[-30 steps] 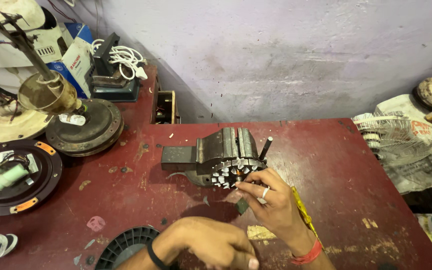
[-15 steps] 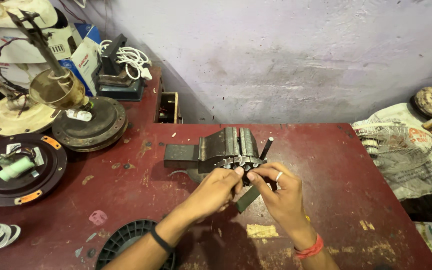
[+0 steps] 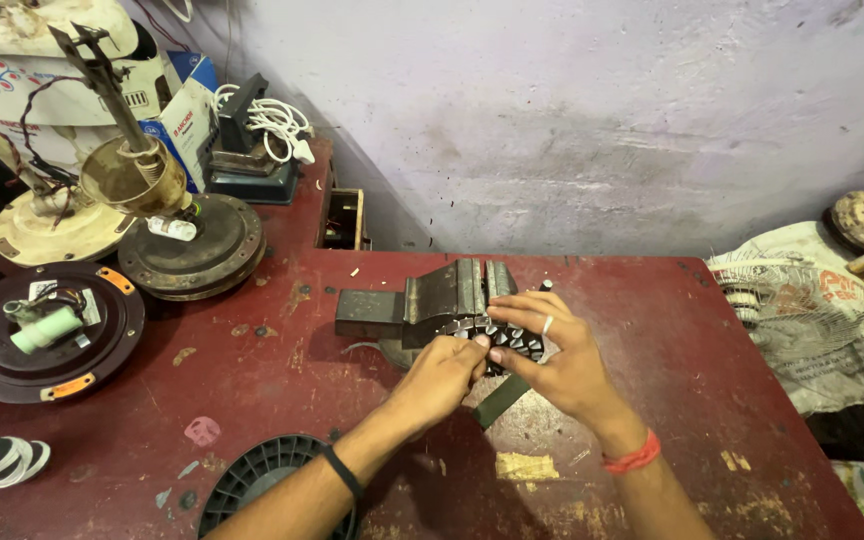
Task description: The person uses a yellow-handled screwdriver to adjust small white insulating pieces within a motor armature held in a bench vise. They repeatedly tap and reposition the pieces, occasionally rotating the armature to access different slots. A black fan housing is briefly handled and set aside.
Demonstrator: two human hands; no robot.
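Note:
A metal bench vise (image 3: 422, 300) stands in the middle of the red table (image 3: 732, 330). Its jaws clamp a toothed motor stator core (image 3: 517, 345). My left hand (image 3: 442, 375) pinches something small at the front edge of the core; what it holds is too small to tell. My right hand (image 3: 552, 350), with a ring on one finger, lies over the core's right side with fingers spread on its teeth. A flat dark green strip (image 3: 500, 402) slants down from under my hands toward me.
Dismantled fan motor housings (image 3: 192, 245) and a black round base (image 3: 47, 335) sit at the left. A black fan grille (image 3: 262, 485) lies at the near edge. A box and white cable (image 3: 272, 120) stand at the back left. A fan guard on sacking (image 3: 802, 310) lies at right.
My left hand has come up from the table's near edge to the stator core, joining the right hand there. The view has shifted slightly.

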